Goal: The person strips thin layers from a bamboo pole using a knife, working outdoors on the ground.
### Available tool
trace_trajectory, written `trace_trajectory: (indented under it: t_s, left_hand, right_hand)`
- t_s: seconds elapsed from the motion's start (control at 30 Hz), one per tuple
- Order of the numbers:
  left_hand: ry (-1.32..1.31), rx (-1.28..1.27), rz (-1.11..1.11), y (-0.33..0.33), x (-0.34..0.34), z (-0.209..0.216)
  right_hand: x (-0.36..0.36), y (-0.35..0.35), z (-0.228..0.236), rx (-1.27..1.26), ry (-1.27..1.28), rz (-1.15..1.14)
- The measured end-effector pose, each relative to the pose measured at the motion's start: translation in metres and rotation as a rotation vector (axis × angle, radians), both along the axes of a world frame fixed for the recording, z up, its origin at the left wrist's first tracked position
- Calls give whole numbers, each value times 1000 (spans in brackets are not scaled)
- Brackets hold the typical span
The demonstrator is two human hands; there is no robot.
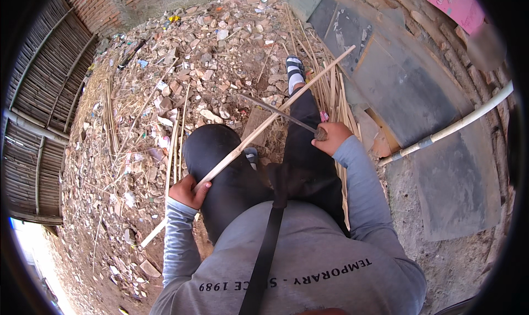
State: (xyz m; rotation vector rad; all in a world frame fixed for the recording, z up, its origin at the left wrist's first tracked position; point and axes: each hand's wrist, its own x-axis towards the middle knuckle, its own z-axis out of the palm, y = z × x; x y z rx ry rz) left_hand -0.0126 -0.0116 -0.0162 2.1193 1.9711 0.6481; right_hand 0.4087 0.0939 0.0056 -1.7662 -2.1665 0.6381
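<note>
My left hand (186, 192) is closed around a long pale bamboo strip (242, 143) near its lower left end. The strip slants up to the right, passing over my bent left knee and in front of my outstretched right leg. In my right hand (334, 137) is a long, narrow-bladed knife (263, 104), gripped by its brown handle. Its blade points up and left and crosses the strip about midway; whether blade and strip touch, I cannot tell. Both knees are in black trousers.
Rubble and straw litter the ground (220, 67). Several loose bamboo strips (330, 89) lie beside my right leg, more at left (175, 144). Dark flat sheets (408, 89) and a pale pole (457, 126) are at right. A slatted bamboo wall (41, 72) stands left.
</note>
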Motion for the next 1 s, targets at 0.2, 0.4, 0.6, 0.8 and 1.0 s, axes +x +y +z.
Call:
trace_trajectory:
  t_s: [0.2, 0.4, 0.6, 0.8, 1.0]
  left_hand:
    - [13, 4, -12, 0, 0, -2]
    - [-3, -12, 6, 1, 2, 2]
    - [14, -50, 23, 0, -2, -2]
    - [15, 5, 4, 4, 0, -2]
    - [3, -32, 39, -3, -2, 0]
  right_hand:
    - [9, 4, -9, 58, -24, -121]
    - [14, 8, -16, 108, 11, -60]
    - [1, 3, -14, -15, 47, -62]
    - [13, 9, -20, 69, 16, -59]
    - [5, 4, -24, 32, 50, -90]
